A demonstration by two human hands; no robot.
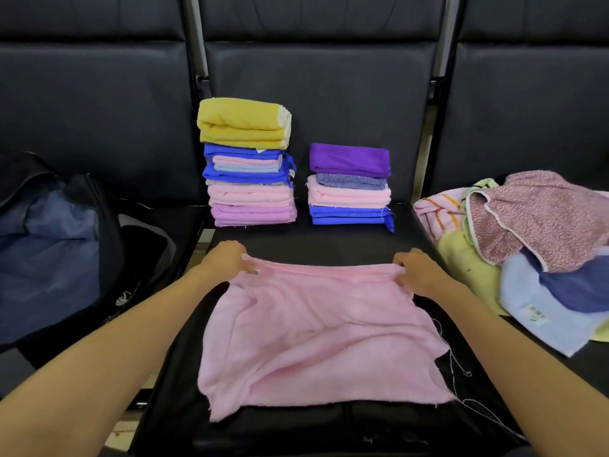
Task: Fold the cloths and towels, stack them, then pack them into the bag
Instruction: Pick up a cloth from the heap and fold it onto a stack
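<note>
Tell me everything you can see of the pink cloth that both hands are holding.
The pink cloth is a pale, soft, terry-like rectangle, spread mostly flat but wrinkled on the black seat. Its far edge is pinched at both corners by the left hand and right hand. A small label shows near the far left corner. The right edge is frayed, with loose threads trailing.
</note>
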